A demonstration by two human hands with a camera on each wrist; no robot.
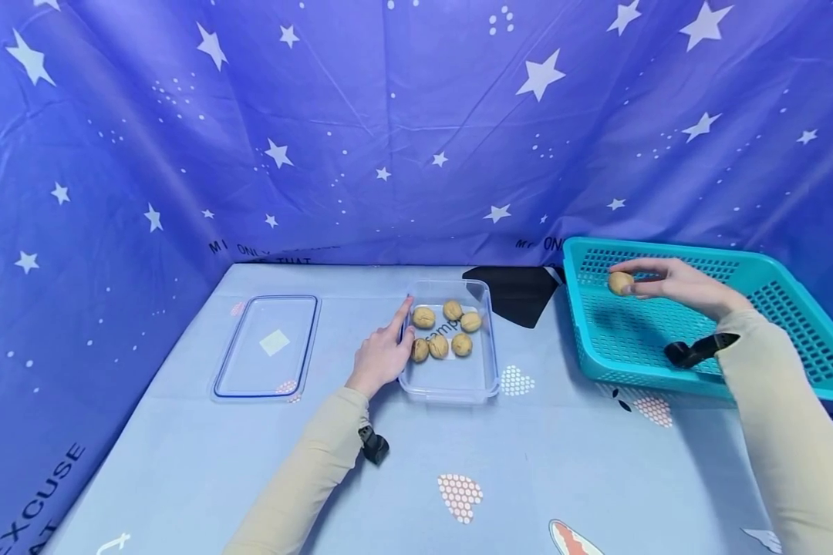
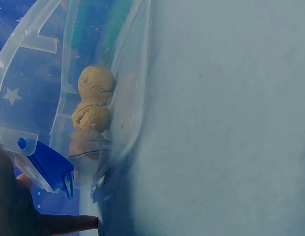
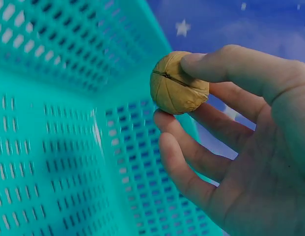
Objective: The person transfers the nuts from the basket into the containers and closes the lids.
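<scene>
My right hand (image 1: 655, 280) pinches a walnut (image 1: 621, 283) between thumb and fingers above the teal perforated basket (image 1: 791, 308) on the right. In the right wrist view the walnut (image 3: 178, 82) sits at the fingertips (image 3: 201, 66) over the basket's mesh wall (image 3: 54, 123). A clear plastic container (image 1: 458, 381) in the middle of the table holds several walnuts (image 1: 444, 331). My left hand (image 1: 383, 356) rests against the container's left wall with its fingers straight. The left wrist view shows three walnuts (image 2: 93, 113) through that clear wall (image 2: 135, 98).
The container's clear lid (image 1: 267, 347) with a blue rim lies flat to the left. A black patch (image 1: 517, 293) lies on the light blue tablecloth (image 1: 527, 462) behind the container. A blue star-printed backdrop (image 1: 389, 131) closes in the back and sides.
</scene>
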